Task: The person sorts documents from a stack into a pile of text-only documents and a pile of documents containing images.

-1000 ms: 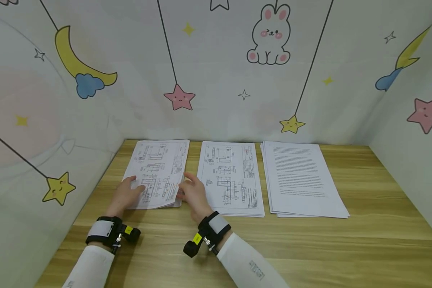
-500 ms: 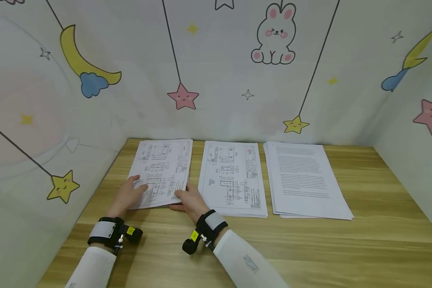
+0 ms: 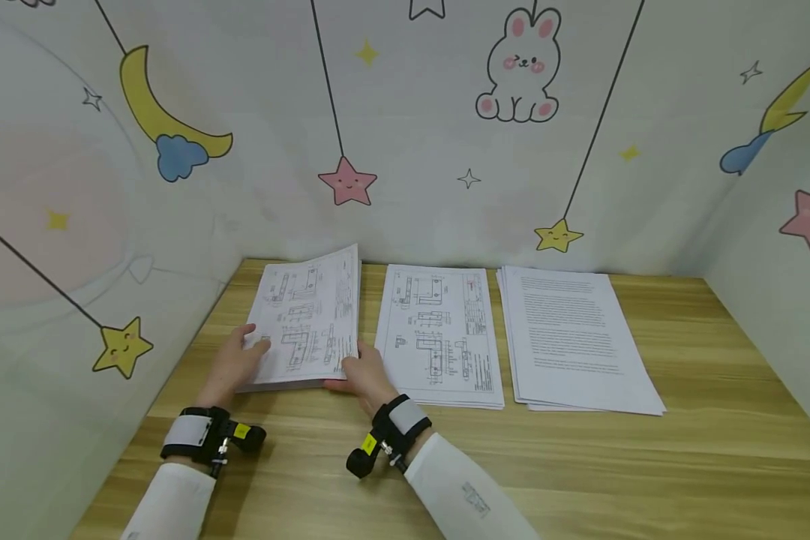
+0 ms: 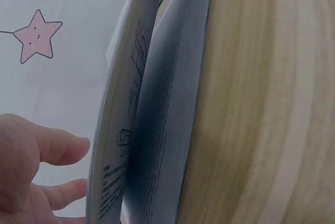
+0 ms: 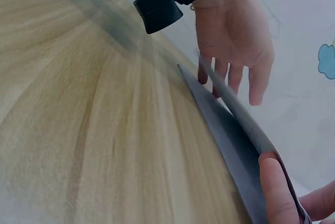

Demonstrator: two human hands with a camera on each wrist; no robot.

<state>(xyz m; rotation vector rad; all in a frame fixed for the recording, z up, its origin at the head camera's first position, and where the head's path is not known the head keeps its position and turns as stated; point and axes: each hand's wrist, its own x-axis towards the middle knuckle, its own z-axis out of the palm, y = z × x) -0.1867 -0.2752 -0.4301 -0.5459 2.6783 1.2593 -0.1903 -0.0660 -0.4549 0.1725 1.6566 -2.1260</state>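
Note:
At the left of the table, my right hand (image 3: 370, 379) pinches the near right corner of several lifted sheets of paper (image 3: 304, 307) with line drawings, thumb on top and fingers beneath. Their right side is raised and slightly bowed. Beneath them, a lower sheet with printed text (image 4: 172, 98) lies on the table, and a gap separates it from the lifted ones in the left wrist view. My left hand (image 3: 231, 369) is at the left edge of the stack, fingers extended. Whether those fingers touch the paper, I cannot tell.
To the right of the lifted sheets lies a second stack of drawings (image 3: 439, 337). Beyond it is a stack of text pages (image 3: 570, 337), its lower sheets slightly askew. A printed cloth wall (image 3: 412, 112) borders the wooden table (image 3: 580, 472) at the back and sides.
My right hand, at first beside the sheets' right edge, has taken hold of their near corner. The upper sheets have risen on the right. My left hand has stayed at the left edge.

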